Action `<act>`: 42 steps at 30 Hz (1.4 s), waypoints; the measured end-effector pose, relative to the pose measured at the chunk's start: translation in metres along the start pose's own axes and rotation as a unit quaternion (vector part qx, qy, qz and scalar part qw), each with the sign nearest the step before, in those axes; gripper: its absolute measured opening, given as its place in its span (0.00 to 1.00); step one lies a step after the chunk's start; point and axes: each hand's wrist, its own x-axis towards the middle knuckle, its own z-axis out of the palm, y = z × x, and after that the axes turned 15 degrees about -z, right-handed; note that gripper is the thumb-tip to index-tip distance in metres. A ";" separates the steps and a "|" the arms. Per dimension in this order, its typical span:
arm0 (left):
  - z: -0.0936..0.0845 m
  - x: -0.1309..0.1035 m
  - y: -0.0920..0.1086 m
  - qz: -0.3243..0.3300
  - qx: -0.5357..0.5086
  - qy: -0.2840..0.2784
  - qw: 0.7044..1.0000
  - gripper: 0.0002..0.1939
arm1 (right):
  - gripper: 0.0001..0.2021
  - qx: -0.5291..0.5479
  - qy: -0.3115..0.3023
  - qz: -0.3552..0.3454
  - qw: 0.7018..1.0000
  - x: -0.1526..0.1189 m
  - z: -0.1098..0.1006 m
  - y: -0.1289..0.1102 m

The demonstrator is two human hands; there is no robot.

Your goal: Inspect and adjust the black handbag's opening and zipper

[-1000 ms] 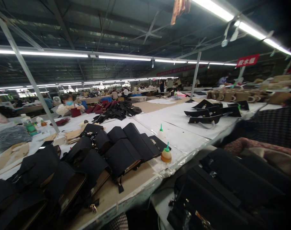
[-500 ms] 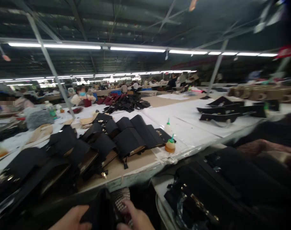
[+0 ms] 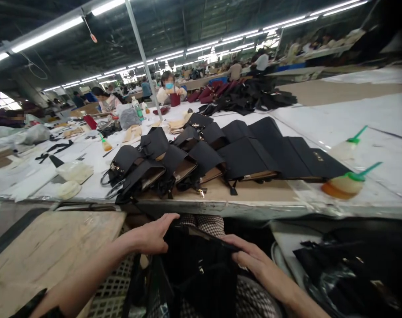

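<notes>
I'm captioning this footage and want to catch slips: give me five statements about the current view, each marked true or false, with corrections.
1. The left hand and right hand are at opposite sides of the black bag over the lap. True.
2. The maroon pieces lie nearer the person than the row of black bags. False: they lie beyond it.
3. The nearer green-tipped bottle holds amber liquid. True.
4. The tan board is on the person's right. False: it is on the left.
5. The person's trousers are patterned. True.
</notes>
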 end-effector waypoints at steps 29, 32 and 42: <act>0.032 0.096 0.029 0.186 -0.159 0.066 0.967 0.09 | 0.15 0.040 0.195 0.089 0.976 -0.004 0.008 0.039; 0.035 0.097 0.031 0.168 -0.171 0.079 0.968 0.10 | 0.16 0.029 0.220 0.093 0.971 -0.002 0.011 0.042; 0.043 0.101 0.034 0.123 -0.177 0.119 0.969 0.09 | 0.20 -0.009 0.269 0.103 0.958 -0.003 0.021 0.051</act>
